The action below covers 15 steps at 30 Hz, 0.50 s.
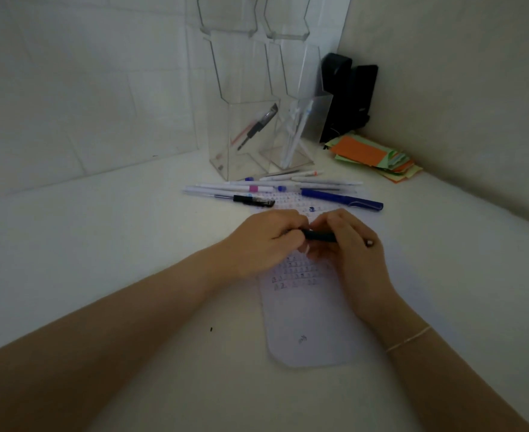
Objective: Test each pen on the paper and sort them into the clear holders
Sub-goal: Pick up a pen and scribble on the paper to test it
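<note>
So the bench (pixel 101 244) is a plain white surface tucked into a corner. Two clear holders stand near the back: the left holder (pixel 241 141) has a dark pen and a red one leaning inside, the right holder (pixel 297 132) has a few white pens. Just in front of them there's a loose row of pens (pixel 257 187) lying flat, including a blue pen (pixel 341 199) and a black-tipped pen (pixel 254 200). A sheet of paper (pixel 313 322) covered in small test marks lies nearer. Back right: a black case (pixel 350 98) and a messy stack of coloured paper slips (pixel 375 157).
</note>
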Available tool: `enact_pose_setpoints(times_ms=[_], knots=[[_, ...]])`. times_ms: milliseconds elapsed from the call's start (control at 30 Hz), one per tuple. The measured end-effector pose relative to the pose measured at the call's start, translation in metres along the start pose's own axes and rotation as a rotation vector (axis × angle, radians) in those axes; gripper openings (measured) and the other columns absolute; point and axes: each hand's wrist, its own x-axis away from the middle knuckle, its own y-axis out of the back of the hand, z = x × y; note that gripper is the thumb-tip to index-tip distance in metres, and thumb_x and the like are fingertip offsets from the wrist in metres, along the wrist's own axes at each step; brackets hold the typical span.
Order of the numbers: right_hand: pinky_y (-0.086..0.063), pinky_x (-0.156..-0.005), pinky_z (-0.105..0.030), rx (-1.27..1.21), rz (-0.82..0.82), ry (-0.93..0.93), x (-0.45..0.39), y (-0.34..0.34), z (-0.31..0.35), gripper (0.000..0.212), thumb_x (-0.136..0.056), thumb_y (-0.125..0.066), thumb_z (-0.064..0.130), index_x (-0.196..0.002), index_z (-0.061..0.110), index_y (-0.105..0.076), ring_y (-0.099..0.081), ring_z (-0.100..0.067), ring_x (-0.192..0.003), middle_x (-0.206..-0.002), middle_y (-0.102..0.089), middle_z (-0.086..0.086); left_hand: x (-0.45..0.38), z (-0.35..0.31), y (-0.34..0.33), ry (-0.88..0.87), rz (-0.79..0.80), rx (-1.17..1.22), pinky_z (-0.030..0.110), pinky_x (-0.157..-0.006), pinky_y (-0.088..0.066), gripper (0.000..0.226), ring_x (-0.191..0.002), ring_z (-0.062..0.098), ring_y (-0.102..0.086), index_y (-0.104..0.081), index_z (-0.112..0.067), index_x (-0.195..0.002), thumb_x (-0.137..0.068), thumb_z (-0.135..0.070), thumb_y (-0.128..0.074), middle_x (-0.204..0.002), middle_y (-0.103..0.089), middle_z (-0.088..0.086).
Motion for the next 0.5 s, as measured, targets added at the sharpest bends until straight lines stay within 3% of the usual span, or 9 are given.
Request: enact_pose_setpoints(times_ms=[167,300,433,500], knots=[[-0.039,-0.048,-0.013,0.077,0.04,0.104,0.001,-0.002,0.002,0.033,-0.098,-0.032,-0.001,-0.076,-0.011,-0.054,-0.045,-0.006,-0.045,-0.05,-0.057,0.004,0.001,-0.006,-0.001,0.036,0.002,0.023,0.028,-0.073,-0.039,0.018,-0.074,0.01,-0.05,-0.049,-0.028,-0.065,-0.077,-0.027,-0.036,-0.075,-0.053,-0.002],[-0.042,-0.048,-0.019,0.069,0.044,0.089,0.003,-0.006,0.003,0.029,-0.099,-0.038,0.003,-0.076,-0.003,-0.054,-0.045,-0.013,-0.046,-0.057,-0.057,-0.004,-0.001,-0.003,0.0,-0.004,-0.007,0.013,0.027,-0.068,-0.036,0.033,-0.069,0.003,-0.047,-0.057,-0.016,-0.07,-0.072,-0.038,-0.033,-0.072,-0.047,-0.009],[-0.052,-0.054,-0.024,0.008,0.045,0.07,0.005,0.008,0.027,0.019,-0.093,-0.053,0.01,-0.083,-0.001,-0.065,-0.056,-0.018,-0.05,-0.057,-0.061,-0.012,-0.004,-0.019,0.002,-0.092,-0.073,-0.008,0.029,-0.069,-0.039,0.021,-0.074,0.009,-0.051,-0.054,-0.039,-0.074,-0.079,-0.024,-0.041,-0.074,-0.053,-0.008],[-0.055,-0.058,-0.025,-0.012,-0.002,0.079,0.008,0.027,0.044,0.017,-0.09,-0.06,0.012,-0.081,0.003,-0.07,-0.06,-0.017,-0.052,-0.056,-0.065,-0.007,-0.011,-0.029,-0.009,-0.071,-0.147,0.044,0.036,-0.076,-0.047,0.016,-0.087,0.012,-0.058,-0.058,-0.032,-0.093,-0.086,-0.022,-0.047,-0.089,-0.06,-0.003]])
